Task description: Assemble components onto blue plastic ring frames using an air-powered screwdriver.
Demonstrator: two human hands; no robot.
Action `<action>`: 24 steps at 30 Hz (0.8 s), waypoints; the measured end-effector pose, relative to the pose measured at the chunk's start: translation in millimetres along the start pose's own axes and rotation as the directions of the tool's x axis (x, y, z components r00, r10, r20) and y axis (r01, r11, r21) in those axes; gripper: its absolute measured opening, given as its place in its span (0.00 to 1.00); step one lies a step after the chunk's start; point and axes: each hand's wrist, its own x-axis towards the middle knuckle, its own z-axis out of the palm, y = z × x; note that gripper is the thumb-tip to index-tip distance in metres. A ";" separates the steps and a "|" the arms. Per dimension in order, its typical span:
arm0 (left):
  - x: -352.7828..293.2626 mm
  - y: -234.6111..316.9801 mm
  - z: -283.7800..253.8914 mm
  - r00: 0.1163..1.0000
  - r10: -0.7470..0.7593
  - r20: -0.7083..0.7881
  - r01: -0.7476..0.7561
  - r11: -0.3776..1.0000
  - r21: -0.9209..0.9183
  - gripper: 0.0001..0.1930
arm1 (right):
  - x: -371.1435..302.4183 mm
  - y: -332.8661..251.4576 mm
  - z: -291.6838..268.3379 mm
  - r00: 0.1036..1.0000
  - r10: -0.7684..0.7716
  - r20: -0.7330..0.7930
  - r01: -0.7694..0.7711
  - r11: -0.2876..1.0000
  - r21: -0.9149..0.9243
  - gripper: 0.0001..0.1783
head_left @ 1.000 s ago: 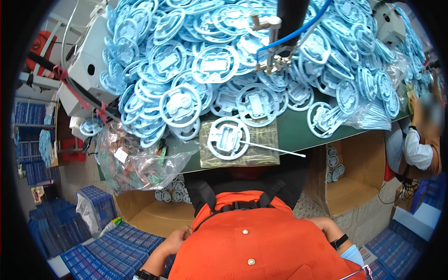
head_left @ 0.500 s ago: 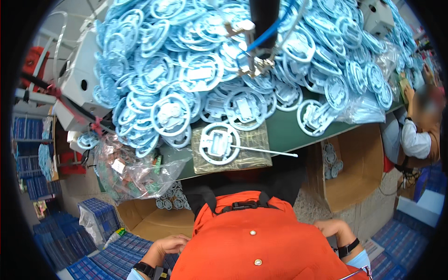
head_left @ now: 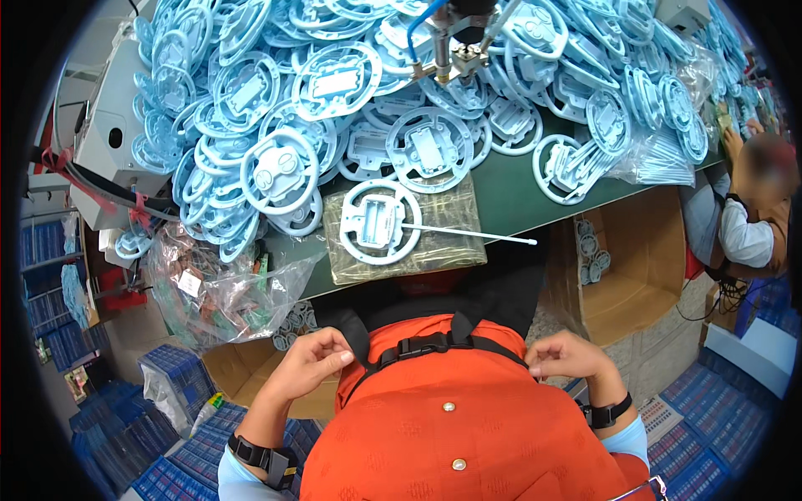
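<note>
Left grip [head_left: 311, 362], right grip [head_left: 573, 354], waist-high

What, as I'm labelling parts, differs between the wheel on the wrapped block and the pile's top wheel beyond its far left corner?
The block wheel has a rectangular recess; the pile wheel shows rounded shapes. A thin rod extends right from the block wheel, none from the pile wheel. The block wheel lies on the wrapped block, the pile wheel on heaped wheels. Both are pale blue and round.
</note>
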 end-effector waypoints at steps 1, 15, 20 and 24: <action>-3.7 2.8 2.2 1.000 -0.001 0.001 0.001 1.000 -0.006 0.10 | 6.4 -4.2 -0.7 1.000 -0.016 0.016 0.018 0.993 -0.120 0.07; -8.3 2.1 37.6 0.921 0.376 -0.100 -0.272 0.807 0.525 0.14 | 50.1 -69.9 37.4 0.991 -0.103 0.085 0.110 0.991 -0.071 0.11; -17.9 10.8 28.6 0.906 0.424 0.021 -0.399 0.833 0.384 0.18 | 38.3 -91.2 43.5 0.974 -0.224 -0.027 0.179 0.842 -0.509 0.10; -15.1 30.6 22.0 0.595 0.674 -0.438 -0.592 0.736 0.328 0.23 | 73.8 -118.4 68.3 0.703 -0.701 0.121 0.546 0.423 -0.723 0.12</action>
